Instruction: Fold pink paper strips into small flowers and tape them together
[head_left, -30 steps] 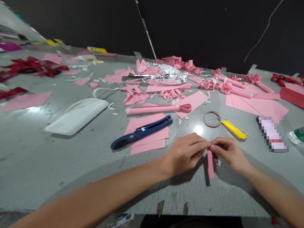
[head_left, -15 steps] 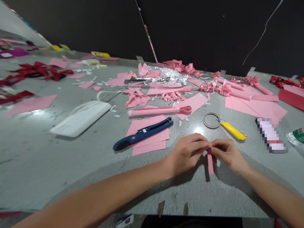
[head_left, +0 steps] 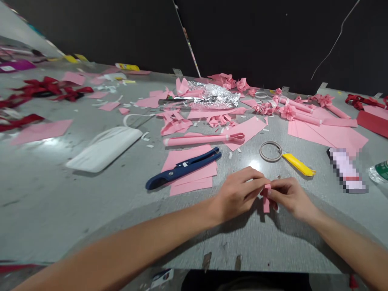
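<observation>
With left hand [head_left: 241, 192] and right hand [head_left: 291, 197] close together, pinched on the strip [head_left: 266, 205] above the worktop [head_left: 287, 250], presumably for steady control, note the blue tool [head_left: 163, 177] laid leftward on paper [head_left: 192, 186], perhaps for easy reach.

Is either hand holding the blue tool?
No, the blue tool lies across pink sheets, while left hand and right hand hold a pink strip.

Fingers [head_left: 257, 184] pinched, forearms [head_left: 142, 241] angled inward
</observation>
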The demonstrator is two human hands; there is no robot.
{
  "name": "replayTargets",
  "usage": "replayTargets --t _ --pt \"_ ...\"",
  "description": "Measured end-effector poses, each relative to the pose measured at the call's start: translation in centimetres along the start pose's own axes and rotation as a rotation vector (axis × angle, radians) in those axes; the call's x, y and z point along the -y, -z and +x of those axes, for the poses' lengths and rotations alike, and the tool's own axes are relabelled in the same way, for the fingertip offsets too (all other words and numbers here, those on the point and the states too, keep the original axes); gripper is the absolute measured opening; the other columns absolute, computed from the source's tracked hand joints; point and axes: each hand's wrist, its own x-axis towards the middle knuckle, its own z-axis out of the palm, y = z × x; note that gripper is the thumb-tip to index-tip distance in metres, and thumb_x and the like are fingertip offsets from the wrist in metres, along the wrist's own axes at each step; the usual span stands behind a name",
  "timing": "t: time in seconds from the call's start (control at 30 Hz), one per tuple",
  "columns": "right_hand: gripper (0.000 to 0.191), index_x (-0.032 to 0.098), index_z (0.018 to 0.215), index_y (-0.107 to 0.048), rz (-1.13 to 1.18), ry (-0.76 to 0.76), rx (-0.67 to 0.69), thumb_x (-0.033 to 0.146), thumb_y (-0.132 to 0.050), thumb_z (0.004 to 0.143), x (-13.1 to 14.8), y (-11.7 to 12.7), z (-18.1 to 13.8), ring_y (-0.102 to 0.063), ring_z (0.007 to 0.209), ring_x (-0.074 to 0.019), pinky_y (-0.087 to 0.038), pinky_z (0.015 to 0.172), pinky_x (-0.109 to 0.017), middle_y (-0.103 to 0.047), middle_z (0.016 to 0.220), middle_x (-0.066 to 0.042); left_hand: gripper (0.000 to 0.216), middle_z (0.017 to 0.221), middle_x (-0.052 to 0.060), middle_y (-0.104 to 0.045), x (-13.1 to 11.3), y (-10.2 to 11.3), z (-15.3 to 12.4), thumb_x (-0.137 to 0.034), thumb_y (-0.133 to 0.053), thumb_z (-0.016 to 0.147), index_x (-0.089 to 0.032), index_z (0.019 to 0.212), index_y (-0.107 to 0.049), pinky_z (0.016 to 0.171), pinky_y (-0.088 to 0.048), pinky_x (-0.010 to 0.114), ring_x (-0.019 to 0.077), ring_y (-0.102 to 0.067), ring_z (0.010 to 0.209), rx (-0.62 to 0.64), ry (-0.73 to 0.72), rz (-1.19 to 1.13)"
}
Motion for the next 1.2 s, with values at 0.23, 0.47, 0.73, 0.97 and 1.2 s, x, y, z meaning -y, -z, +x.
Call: replayTargets --t 0.23,0.47,0.73,0.97,1.2 --pt "0.044 0.019 0.074 -0.075 -0.044 0.039 -0.006 0.055 -0.073 0.1 -0.3 0.1 0.0 -0.052 0.057 -0.0151 -0.04 0.056 -0.032 -0.064 0.066 -0.002 0.024 0.097 0.009 -0.081 -0.4 0.0 0.6 -0.019 -0.061 0.109 -0.02 0.108 -0.085 0.08 -0.063 0.032 0.0198 -0.076 0.088 0.077 0.131 -0.18" --pt "0.031 0.022 0.094 -0.083 -0.19 0.152 -0.133 0.052 -0.078 0.098 0.1 -0.2 0.0 -0.056 0.07 -0.0171 -0.04 0.059 -0.032 -0.069 0.091 -0.006 0.019 0.091 0.006 -0.082 -0.9 0.4 0.9 -0.023 -0.067 0.107 -0.021 0.096 -0.082 0.085 -0.062 0.034 0.0193 -0.076 0.086 -0.131 0.324 -0.315" --pt "0.052 0.021 0.07 -0.071 -0.168 0.044 -0.08 0.064 -0.071 0.1 -0.3 0.1 0.2 -0.043 0.057 -0.015 -0.031 0.055 -0.034 -0.057 0.064 -0.001 0.017 0.095 0.009 -0.082 -0.2 0.2 1.1 -0.025 -0.069 0.104 -0.019 0.096 -0.082 0.087 -0.061 0.037 0.0221 -0.076 0.09 -0.005 0.411 -0.361" --pt "0.055 0.021 0.067 -0.069 -0.133 -0.009 -0.082 0.066 -0.073 0.098 -0.1 -0.4 0.0 -0.039 0.052 -0.0129 -0.026 0.051 -0.032 -0.053 0.057 0.001 0.014 0.098 0.008 -0.083 -0.3 0.2 1.0 -0.025 -0.07 0.103 -0.019 0.101 -0.082 0.086 -0.061 0.037 0.0214 -0.076 0.09 0.002 0.369 -0.294" --pt "0.052 0.022 0.069 -0.072 -0.141 -0.061 -0.091 0.066 -0.076 0.096 -0.4 -0.3 0.2 -0.04 0.046 -0.0126 -0.025 0.048 -0.031 -0.052 0.051 0.002 0.017 0.093 0.007 -0.083 -0.3 -0.1 0.9 -0.025 -0.068 0.106 -0.02 0.097 -0.081 0.084 -0.06 0.036 0.0205 -0.076 0.088 -0.066 0.366 -0.352"
